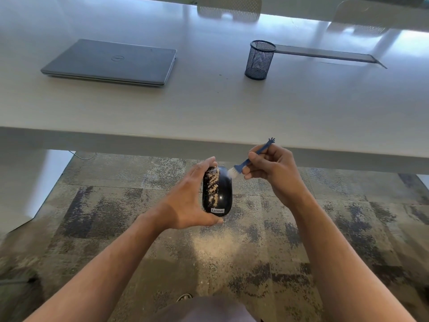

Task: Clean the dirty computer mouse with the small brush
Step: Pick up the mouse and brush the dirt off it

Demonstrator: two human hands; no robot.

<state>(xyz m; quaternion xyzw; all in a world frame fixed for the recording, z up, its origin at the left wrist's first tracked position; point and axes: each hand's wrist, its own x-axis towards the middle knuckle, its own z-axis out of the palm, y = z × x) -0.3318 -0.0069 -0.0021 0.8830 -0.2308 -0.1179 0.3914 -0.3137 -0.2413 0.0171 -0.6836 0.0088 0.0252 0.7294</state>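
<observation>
A glossy black computer mouse (220, 192) with a white label near its lower end is held in front of the table edge, above the carpet. Pale dust covers its left half; the right half looks clean. My left hand (188, 201) grips it from the left, fingers over the top end and thumb under the bottom end. My right hand (271, 169) pinches a small blue brush (249, 160) with white bristles. The bristles touch the mouse's upper right edge, and the handle points up and to the right.
A white table (209, 108) lies ahead, carrying a closed grey laptop (111, 62) at the left and a dark mesh pen cup (259, 59) at the right. Patterned carpet (267, 240) below shows a pale dust patch under the mouse.
</observation>
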